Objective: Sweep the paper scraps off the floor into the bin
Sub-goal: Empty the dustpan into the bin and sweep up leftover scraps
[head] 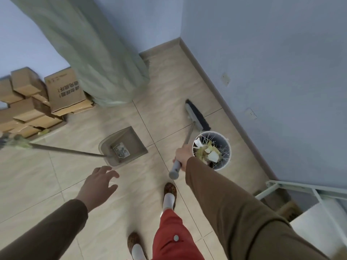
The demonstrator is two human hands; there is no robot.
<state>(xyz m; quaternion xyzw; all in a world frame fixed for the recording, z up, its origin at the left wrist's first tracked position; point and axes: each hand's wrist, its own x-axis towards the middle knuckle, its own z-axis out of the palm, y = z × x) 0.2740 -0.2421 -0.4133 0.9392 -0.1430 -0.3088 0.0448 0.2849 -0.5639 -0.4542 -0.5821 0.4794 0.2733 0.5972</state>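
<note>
Feet [170,196]: in patterned slippers and white socks on the beige tiled floor [116,212], at the near edge; red trouser leg above the right one.
Left hand [99,182]: fingers spread, palm down, empty, hovering above the floor just short of the dustpan's near rim; brown sleeve behind.
Right hand [183,156]: fist wrapped around the grey grip of the broom [189,132], near the top end of the handle; brown sleeve trailing to the near right corner.
Dustpan [124,145]: grey, resting on the floor mid-room, long handle slanting off to the left edge; a small patch of debris inside, too blurred to identify.
Bin [212,149]: white round bucket standing just right of the right hand, near the right wall's skirting; paper scraps [213,155] white and yellowish, lying inside among thin sticks.
Broom head: dark bristles on the floor beyond the bin, close to the skirting.
Curtain [97,59]: pale green, hanging to the floor at the far side.
Cardboard boxes [37,98]: stacked against the far left wall.
</note>
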